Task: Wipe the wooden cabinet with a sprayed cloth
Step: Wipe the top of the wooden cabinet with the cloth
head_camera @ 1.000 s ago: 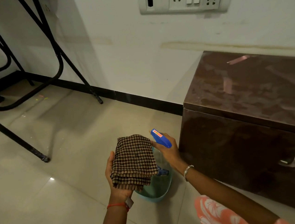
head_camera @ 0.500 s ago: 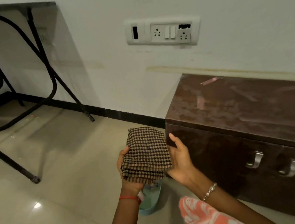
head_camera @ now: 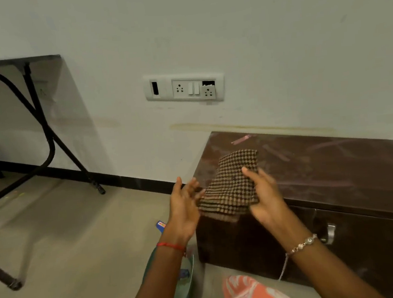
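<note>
Right hand point(head_camera: 265, 200) grips the folded brown-and-tan checked cloth point(head_camera: 231, 183) by its near edge, thumb on top, apparently to carry it flat. Beneath cloth and hand lies the dusty dark-brown wooden cabinet point(head_camera: 323, 173), unwiped. Left hand point(head_camera: 183, 204), open-fingered and empty, hovers just beside the cloth's left edge, probably releasing.

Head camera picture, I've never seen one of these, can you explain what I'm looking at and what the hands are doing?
There is no machine here. A camera worn on a person's head looks forward and down at their two bare hands. The right hand holds a folded brown checked cloth over the corner of a dark brown wooden cabinet. The left hand is open beside the cloth. The cabinet top looks dusty and streaked. A green plastic tub sits on the tiled floor below.
</note>
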